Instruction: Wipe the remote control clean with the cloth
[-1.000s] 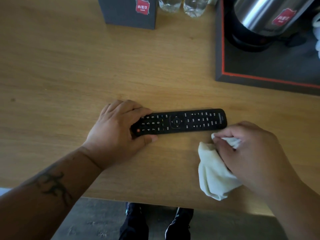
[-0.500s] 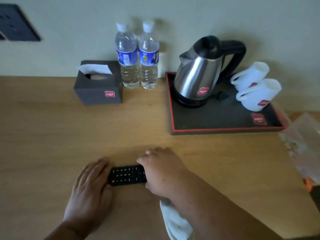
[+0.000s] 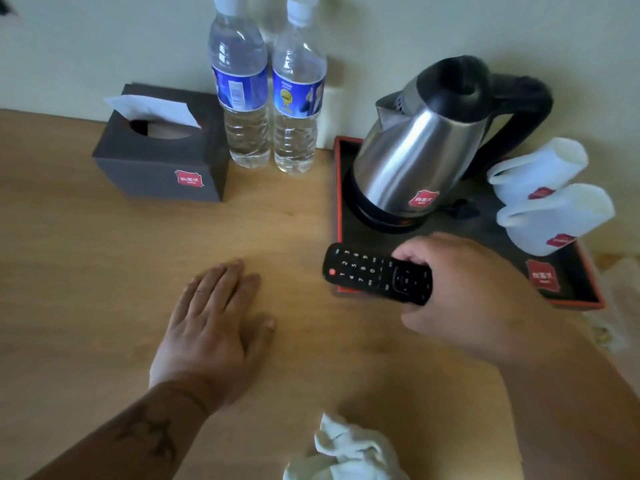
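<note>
Remote [image 3: 377, 273] gripped in the right hand [image 3: 464, 292], over the tray's [image 3: 341, 188] front left corner.

Fingers curl round its far end, keypad up and the red button pointing left. The left hand [image 3: 211, 327] lies flat on the table [image 3: 86, 271], fingers straight, holding nothing. The cloth [image 3: 343, 452] sits crumpled at the near edge, apart from both hands. On the tray stand a kettle [image 3: 415, 157] and two mugs [image 3: 550, 192]; bottles [image 3: 266, 98] and a tissue box [image 3: 162, 147] stand by the wall.

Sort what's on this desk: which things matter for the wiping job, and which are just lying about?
For the job: remote, held in the right hand; cloth; left hand flat on the desk.
Lying about: tissue box, two bottles, kettle, cups, tray.
</note>
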